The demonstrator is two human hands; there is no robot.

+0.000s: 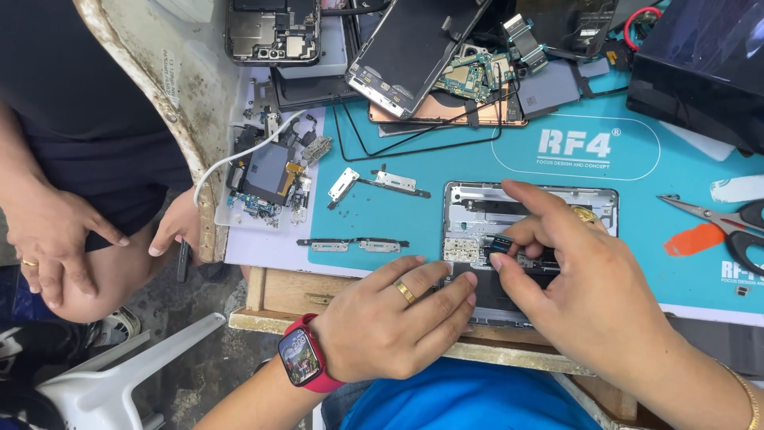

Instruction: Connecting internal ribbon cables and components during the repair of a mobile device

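Observation:
An opened phone frame [477, 203], silver inside, lies on the teal work mat [446, 159] at the near edge. My left hand [394, 322], with a gold ring and a red smartwatch on the wrist, rests on the frame's near left corner and presses it down. My right hand [581, 279] reaches over the frame from the right. Its thumb and fingers pinch a small dark part [501, 241] inside the frame. The hand hides the lower right of the frame.
Small flex strips [354, 245] and metal brackets [382, 181] lie left of the frame. Dismantled phones, a dark screen panel [414, 48] and circuit boards crowd the back. Scissors [716, 216] lie at the right. Another person sits at the left, hand [52, 239] on knee.

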